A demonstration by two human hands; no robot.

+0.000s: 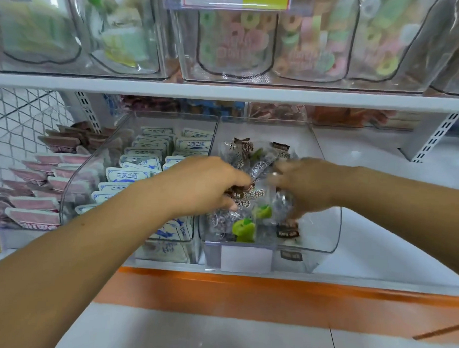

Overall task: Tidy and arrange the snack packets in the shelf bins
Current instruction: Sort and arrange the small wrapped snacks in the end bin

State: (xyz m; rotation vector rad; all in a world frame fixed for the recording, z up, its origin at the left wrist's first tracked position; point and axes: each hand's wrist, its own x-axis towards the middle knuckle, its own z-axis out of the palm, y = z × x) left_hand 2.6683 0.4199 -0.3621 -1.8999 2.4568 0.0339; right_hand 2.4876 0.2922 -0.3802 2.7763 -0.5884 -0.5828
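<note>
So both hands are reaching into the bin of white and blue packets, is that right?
Not quite. The head view shows the left hand and right hand in the bin of brown-ended clear packets, just right of the white and blue packets.

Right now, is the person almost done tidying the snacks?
About partway. Done: the blue-and-white packets stand in neat rows. In hand: the left hand grips some plum packets in the right-hand bin; the right hand reaches in too, but it is too blurred to show its grip. Left to do: the plum packets lie jumbled, not in rows.
</note>
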